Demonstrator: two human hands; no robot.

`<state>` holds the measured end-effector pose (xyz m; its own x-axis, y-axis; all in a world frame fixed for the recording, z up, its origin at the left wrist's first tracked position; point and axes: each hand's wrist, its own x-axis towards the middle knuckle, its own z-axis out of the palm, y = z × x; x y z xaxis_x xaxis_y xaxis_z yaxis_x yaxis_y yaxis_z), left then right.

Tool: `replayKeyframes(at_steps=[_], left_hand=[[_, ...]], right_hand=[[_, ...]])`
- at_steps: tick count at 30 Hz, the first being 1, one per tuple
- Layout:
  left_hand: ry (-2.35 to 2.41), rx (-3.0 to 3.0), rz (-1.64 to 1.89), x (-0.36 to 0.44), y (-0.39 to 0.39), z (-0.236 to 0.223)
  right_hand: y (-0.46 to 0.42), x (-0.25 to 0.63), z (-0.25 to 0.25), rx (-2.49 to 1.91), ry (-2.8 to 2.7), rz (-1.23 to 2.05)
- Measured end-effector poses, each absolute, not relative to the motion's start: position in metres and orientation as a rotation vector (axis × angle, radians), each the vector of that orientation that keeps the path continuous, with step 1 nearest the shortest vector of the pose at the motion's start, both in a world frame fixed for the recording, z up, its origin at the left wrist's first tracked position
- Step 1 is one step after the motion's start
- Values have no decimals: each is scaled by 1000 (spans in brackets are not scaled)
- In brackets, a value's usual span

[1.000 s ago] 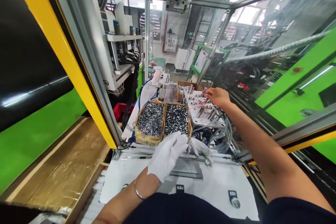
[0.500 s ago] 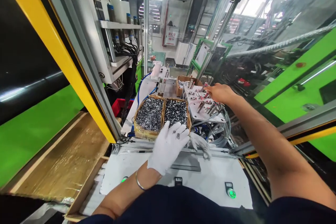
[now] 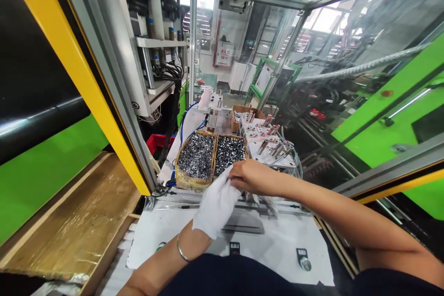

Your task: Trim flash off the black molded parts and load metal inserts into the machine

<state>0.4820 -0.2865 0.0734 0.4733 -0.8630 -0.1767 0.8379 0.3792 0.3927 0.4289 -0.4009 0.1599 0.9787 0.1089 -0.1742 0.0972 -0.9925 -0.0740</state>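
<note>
My left hand (image 3: 217,208), in a white glove, is held palm up in front of two bins, its fingers partly curled. Small metal rings lay on it half a second ago; my right hand now covers that spot. My bare right hand (image 3: 255,177) reaches over the gloved fingers, fingertips pinched together against them; anything between those tips is too small to make out. Just beyond are a bin of grey metal rings (image 3: 196,153) and a bin of darker small metal parts (image 3: 229,150). Right of them stands a fixture plate (image 3: 258,135) with upright metal pins.
A cardboard box (image 3: 236,122) sits behind the bins. A loose white glove (image 3: 270,204) lies partly behind my right forearm. Buttons, one of them round (image 3: 305,263), are set in the white front panel. Yellow-edged frame posts (image 3: 104,115) and clear guards flank the station.
My right hand has come back from the fixture pins to my left hand, and its fingertips now meet the glove. My left hand has shifted slightly down and left, its fingers more curled.
</note>
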Motion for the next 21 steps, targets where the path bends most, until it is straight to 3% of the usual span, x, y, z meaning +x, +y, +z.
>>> replayKeyframes(at_steps=[6,9,11,14,16,21], left_hand=[[-168,423,-1072,479,-287,69],[-291,604,-974,494,-286,68],[-470,897,-742,512,-285,68],[-673,1486,-120,541,-283,63],[-700,1721,225,550,-279,56],[-755,1711,610,525,-256,33]], right_hand=[[-397,431,160,-3182,-111,336],[-414,439,167,-3157,-183,155],[-447,452,180,-3136,-132,-117],[-517,477,202,-3131,206,-508],[-562,492,208,-3109,615,-524],[-622,516,192,-3104,816,-438]])
